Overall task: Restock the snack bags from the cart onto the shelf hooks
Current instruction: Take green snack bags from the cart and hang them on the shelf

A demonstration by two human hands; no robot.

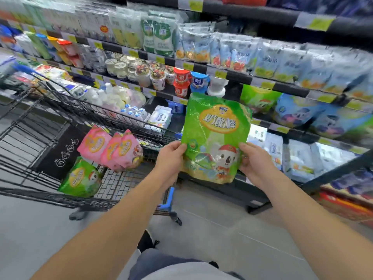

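Centre frame, the left hand [171, 156] and right hand [254, 161] grip a green snack bag [216, 136] by its sides. Pink bags [113, 148] lie in the cart [60, 110], lower left.

Both hands, left hand [171, 158] and right hand [254, 161], grip a green snack bag [216, 136] upright.

Green bag [216, 136] held upright by left hand [171, 158] and right hand [254, 160] at its lower edges, just in front of the shelf [238, 77]. Behind its top edge: red cups [181, 81], blue cup [198, 81], white tub [217, 86], close-packed. Right of it, hanging green bags [258, 98] and blue bags [298, 112] fill the row. Dark gap between white tub and hanging green bags. Cart [60, 110] blocks the left side; its basket open from above, pink bags [113, 148] and another green bag [80, 178] inside. Floor [222, 229] below arms open.
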